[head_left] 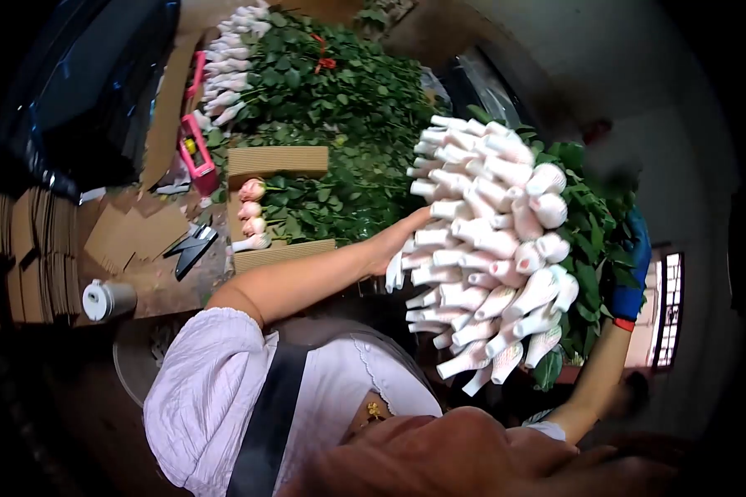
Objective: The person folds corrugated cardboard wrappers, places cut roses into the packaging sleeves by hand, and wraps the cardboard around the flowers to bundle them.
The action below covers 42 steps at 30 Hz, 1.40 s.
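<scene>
A big bunch of roses [489,240], their heads wrapped in white foam net sleeves, is held up in front of my chest, with heads to the left and leaves to the right. My left hand [399,240] is bare and pressed against the near left side of the bunch; its fingers are mostly hidden behind the sleeves. On the leafy side, my right hand [634,261] in a blue glove holds the bunch among the green leaves [584,215], its fingers partly covered. Pink rose heads [251,211] lie in a row on the table between corrugated cardboard strips [278,160].
More sleeved roses [228,66] with leafy stems [340,83] lie at the back of the table. A pink holder [197,157], black stapler [195,248], cardboard sheets [133,236] and white lidded cup [108,300] sit at left. Stacked cardboard [37,257] stands beyond.
</scene>
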Each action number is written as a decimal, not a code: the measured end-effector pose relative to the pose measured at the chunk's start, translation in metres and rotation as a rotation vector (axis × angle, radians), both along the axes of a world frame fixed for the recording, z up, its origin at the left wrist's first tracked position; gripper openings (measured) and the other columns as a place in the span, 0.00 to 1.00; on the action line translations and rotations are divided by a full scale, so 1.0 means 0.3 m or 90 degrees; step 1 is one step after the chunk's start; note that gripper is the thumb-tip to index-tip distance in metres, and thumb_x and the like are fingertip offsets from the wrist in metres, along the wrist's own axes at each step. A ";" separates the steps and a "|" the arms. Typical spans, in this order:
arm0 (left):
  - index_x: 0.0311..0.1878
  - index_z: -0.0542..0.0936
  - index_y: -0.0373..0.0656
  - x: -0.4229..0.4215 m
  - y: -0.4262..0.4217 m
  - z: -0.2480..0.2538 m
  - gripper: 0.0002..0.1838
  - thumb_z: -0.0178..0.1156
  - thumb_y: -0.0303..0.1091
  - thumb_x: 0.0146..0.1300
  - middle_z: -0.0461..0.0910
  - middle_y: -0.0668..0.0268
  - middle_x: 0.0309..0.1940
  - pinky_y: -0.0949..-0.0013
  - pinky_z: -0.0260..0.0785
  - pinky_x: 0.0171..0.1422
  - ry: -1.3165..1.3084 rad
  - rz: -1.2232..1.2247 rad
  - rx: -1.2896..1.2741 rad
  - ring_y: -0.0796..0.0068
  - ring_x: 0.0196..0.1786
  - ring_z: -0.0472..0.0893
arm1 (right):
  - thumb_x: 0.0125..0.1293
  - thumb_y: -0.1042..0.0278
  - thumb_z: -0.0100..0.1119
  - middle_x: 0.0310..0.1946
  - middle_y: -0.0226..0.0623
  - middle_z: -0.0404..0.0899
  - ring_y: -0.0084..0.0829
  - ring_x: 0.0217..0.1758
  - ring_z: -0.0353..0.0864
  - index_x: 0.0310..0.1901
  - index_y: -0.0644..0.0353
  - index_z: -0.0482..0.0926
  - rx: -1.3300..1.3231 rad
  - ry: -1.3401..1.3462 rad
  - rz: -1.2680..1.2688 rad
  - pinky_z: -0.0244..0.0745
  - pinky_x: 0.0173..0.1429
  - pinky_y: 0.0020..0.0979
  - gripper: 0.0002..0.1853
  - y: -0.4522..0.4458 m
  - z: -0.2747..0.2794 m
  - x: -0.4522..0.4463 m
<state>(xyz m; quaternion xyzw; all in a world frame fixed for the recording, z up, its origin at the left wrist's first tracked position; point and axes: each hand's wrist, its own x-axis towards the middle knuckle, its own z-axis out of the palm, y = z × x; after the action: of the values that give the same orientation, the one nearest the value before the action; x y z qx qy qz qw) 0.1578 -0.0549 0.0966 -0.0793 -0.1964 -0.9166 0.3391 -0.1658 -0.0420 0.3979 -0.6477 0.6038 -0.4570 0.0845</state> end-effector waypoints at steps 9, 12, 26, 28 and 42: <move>0.67 0.71 0.39 0.412 -0.348 0.204 0.28 0.51 0.50 0.74 0.79 0.54 0.60 0.58 0.78 0.63 -0.031 0.147 -0.115 0.63 0.57 0.83 | 0.66 0.79 0.51 0.68 0.45 0.69 0.37 0.69 0.71 0.68 0.69 0.67 -0.120 0.065 0.190 0.66 0.73 0.36 0.27 -0.365 0.084 0.184; 0.65 0.73 0.36 0.566 -0.546 0.227 0.25 0.53 0.44 0.73 0.80 0.53 0.58 0.55 0.80 0.59 -0.004 0.167 -0.165 0.63 0.54 0.84 | 0.61 0.85 0.57 0.72 0.49 0.65 0.39 0.74 0.67 0.66 0.72 0.68 -0.185 0.052 0.265 0.62 0.76 0.35 0.29 -0.569 0.089 0.324; 0.52 0.78 0.37 1.537 -1.071 -0.082 0.19 0.66 0.25 0.56 0.82 0.62 0.34 0.71 0.64 0.21 -0.358 1.427 0.231 0.75 0.24 0.75 | 0.65 0.61 0.64 0.64 0.47 0.74 0.39 0.69 0.71 0.66 0.63 0.72 0.041 0.201 0.427 0.65 0.72 0.38 0.29 -1.592 -0.915 1.344; 0.51 0.75 0.38 1.445 -0.855 -0.055 0.13 0.60 0.26 0.64 0.85 0.57 0.40 0.75 0.57 0.19 -0.326 1.377 0.177 0.82 0.18 0.69 | 0.58 0.62 0.66 0.69 0.55 0.68 0.52 0.71 0.68 0.71 0.56 0.66 -0.020 0.541 0.342 0.63 0.74 0.43 0.38 -1.460 -1.092 1.453; 0.38 0.82 0.36 0.897 0.153 -0.290 0.04 0.63 0.23 0.59 0.82 0.61 0.30 0.70 0.73 0.39 -1.054 0.986 -0.138 0.70 0.32 0.82 | 0.62 0.60 0.61 0.74 0.46 0.62 0.50 0.69 0.71 0.74 0.42 0.61 -0.191 0.513 0.315 0.72 0.68 0.43 0.38 -1.543 -1.097 1.398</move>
<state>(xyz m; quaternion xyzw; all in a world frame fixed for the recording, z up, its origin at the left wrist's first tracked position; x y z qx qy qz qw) 0.4268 -0.0091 0.0096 0.6640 -0.4341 -0.2095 0.5717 0.2534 -0.5048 0.0687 -0.9017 0.3444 -0.2183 -0.1435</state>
